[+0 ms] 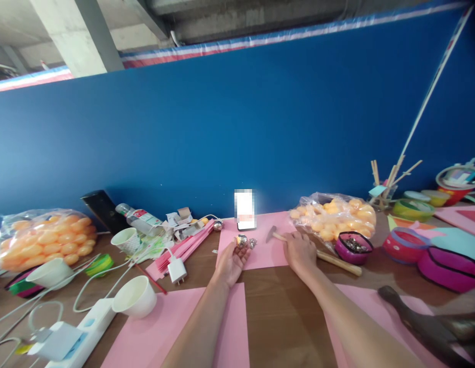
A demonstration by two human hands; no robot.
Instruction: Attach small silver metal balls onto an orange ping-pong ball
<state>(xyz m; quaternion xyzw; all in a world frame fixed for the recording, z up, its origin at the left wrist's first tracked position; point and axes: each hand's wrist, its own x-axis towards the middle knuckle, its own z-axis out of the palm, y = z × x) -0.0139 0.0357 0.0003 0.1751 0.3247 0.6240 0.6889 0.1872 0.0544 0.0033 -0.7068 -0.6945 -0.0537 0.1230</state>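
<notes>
My left hand [233, 260] is turned palm up, its fingers curled round a small yellow-orange ball [239, 239] partly covered with shiny silver pieces. Close to its fingertips is a little cluster of silver pieces [253, 243]; whether the hand touches it I cannot tell. My right hand [301, 251] is closed over the wooden handle of a hammer [339, 262], whose head points left. Both hands are at a pink sheet [260, 259] on the brown table. Behind them a phone [245, 212] with a bright screen leans upright.
A bag of orange balls [333, 214] and a purple bowl of metal bits [353, 244] stand right. Left are another ball bag [49, 237], white cups [135, 296], a charger [177, 270] and a power strip [97, 319] with cables. A blue partition [237, 128] closes the back.
</notes>
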